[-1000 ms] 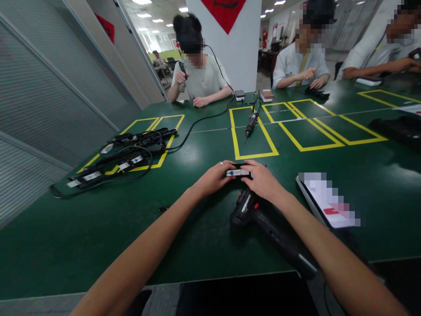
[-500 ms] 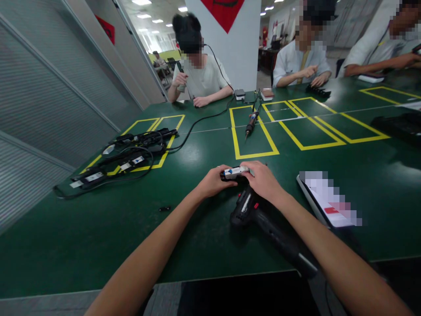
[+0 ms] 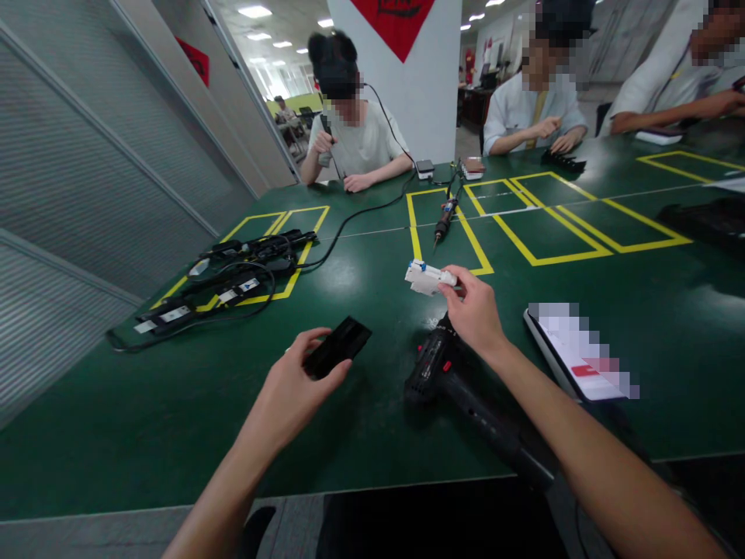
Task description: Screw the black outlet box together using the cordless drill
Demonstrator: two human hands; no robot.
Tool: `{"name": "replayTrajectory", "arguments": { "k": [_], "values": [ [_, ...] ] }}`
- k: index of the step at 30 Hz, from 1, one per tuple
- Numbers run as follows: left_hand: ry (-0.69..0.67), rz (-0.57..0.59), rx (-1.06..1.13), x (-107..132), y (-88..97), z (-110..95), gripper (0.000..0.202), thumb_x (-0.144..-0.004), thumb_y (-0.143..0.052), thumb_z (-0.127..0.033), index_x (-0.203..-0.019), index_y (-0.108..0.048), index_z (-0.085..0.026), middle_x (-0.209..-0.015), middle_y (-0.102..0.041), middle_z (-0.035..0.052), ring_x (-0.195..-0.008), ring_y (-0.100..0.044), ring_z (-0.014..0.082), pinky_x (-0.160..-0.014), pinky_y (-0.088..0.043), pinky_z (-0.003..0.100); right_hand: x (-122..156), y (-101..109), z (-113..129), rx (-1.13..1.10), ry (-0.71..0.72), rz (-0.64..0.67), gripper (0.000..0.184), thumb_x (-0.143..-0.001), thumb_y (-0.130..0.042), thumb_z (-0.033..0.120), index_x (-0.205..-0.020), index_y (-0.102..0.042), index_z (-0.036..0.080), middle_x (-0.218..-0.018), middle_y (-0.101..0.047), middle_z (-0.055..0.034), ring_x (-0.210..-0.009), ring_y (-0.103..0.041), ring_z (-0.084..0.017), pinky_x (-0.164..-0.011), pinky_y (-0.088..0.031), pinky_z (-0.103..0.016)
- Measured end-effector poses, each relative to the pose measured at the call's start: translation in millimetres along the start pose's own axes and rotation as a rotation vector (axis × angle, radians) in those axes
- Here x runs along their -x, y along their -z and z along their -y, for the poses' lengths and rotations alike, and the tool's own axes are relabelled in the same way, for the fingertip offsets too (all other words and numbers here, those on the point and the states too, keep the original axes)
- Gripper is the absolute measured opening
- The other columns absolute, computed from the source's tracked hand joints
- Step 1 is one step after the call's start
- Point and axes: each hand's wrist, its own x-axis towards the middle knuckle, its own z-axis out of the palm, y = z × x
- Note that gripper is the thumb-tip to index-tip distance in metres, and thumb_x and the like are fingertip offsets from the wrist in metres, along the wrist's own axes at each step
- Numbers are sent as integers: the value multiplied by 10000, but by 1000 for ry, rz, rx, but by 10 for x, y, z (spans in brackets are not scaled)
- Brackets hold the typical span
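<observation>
My left hand (image 3: 303,373) grips a flat black rectangular plastic housing (image 3: 341,347) between thumb and fingers, tilted a little above the table. Farther right, my right hand (image 3: 474,310) pinches a white plastic part (image 3: 427,277) with a small blue piece on its left end; it looks like a circuit breaker. The two parts are well apart. Just below my right hand lies a black cordless drill (image 3: 442,365) with red buttons, its handle running under my right forearm.
A screwdriver-like tool (image 3: 445,221) lies in a yellow taped rectangle. Tangled black cables and power strips (image 3: 244,272) fill the left side. A phone (image 3: 582,353) lies at right. Co-workers (image 3: 361,132) sit across the green table (image 3: 174,435).
The white part and the black housing, held together before, are now separate. My left hand has moved left and nearer with the housing; my right hand keeps the white part.
</observation>
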Motion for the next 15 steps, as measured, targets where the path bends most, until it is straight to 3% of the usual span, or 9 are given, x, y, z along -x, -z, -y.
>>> {"name": "replayTrajectory", "arguments": {
  "k": [3,7,12,15],
  "values": [
    [152,5,-161,344,106,219,631,-770,-563,-579,-1266,-474,-199,-1157,-622,130,-1087,-607,310,-933,-474,458,41,-35,35,3,3,26,167,-916,-561,177,-1073,-606,142,-1047,-649,-67,-926,-635,-198,-813,-532,-398],
    [267,53,-317,570,65,382,676,-802,-456,-644,-1277,-458,-163,-1145,-627,165,-1052,-624,340,-910,-480,473,102,-87,68,-5,16,55,185,-926,-549,189,-1101,-594,147,-1059,-642,-66,-939,-629,-200,-817,-529,-399],
    [302,87,-419,599,53,318,697,-821,-379,-683,-1303,-429,-182,-1178,-614,167,-1044,-618,368,-880,-476,510,137,-139,61,-9,47,121,196,-920,-562,178,-1111,-592,148,-1060,-644,-60,-948,-629,-202,-834,-523,-410],
    [248,-20,-471,569,80,225,686,-839,-356,-673,-1308,-416,-176,-1293,-531,164,-1146,-550,371,-907,-465,519,131,-145,63,-17,68,179,189,-917,-561,160,-1103,-595,148,-1053,-646,-55,-948,-628,-202,-835,-519,-413]
  ]
}}
